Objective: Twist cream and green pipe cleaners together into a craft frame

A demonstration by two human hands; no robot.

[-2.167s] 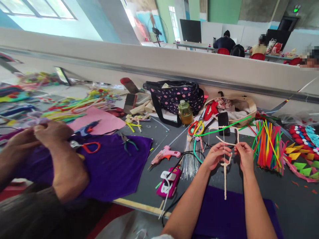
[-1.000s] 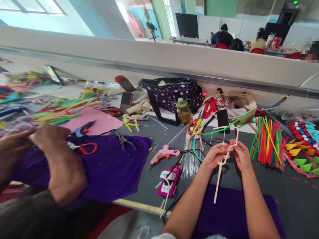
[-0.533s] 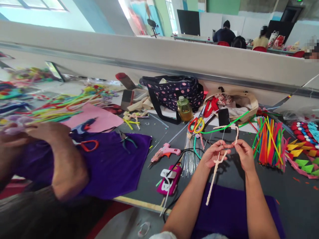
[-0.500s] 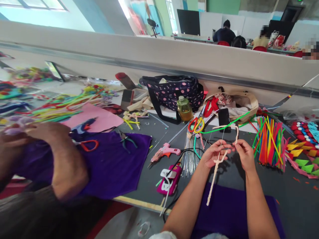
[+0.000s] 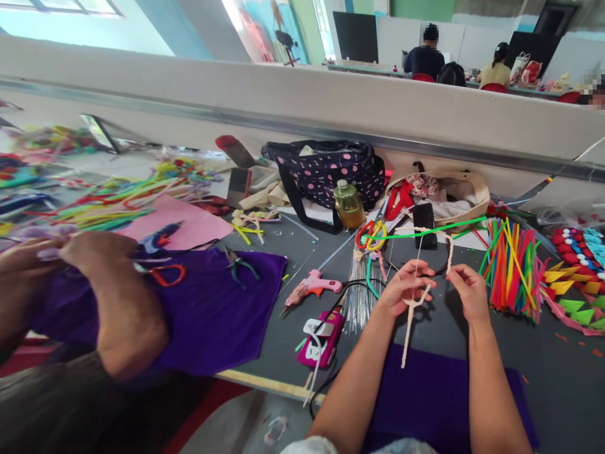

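My left hand [image 5: 407, 287] has its fingers curled round thin wire and a cream pipe cleaner [image 5: 409, 331], which forks near the thumb and hangs down. My right hand [image 5: 467, 291] pinches the bent cream length that rises from the fingertips and turns left at the top. A green pipe cleaner [image 5: 439, 228] runs across behind this bend; where it joins is hard to see. Below my forearms lies a dark purple cloth [image 5: 425, 391]. Ahead of my left hand are scissors with red and yellow handles [image 5: 377, 236] and a bundle of clear sticks [image 5: 358, 296].
A pink glue gun [image 5: 314, 285], a magenta box [image 5: 324, 340] and a green bottle [image 5: 348, 205] stand left of my hands. Colourful pipe cleaners [image 5: 510, 271] lie to the right. A phone [image 5: 425, 226] is ahead. At left, a co-worker's hands [image 5: 89, 252] work above pliers [image 5: 241, 268].
The cream piece has turned slightly, its lower end now higher and further right. The green pipe cleaner has swung flatter and shifted right. My hands have parted a little.
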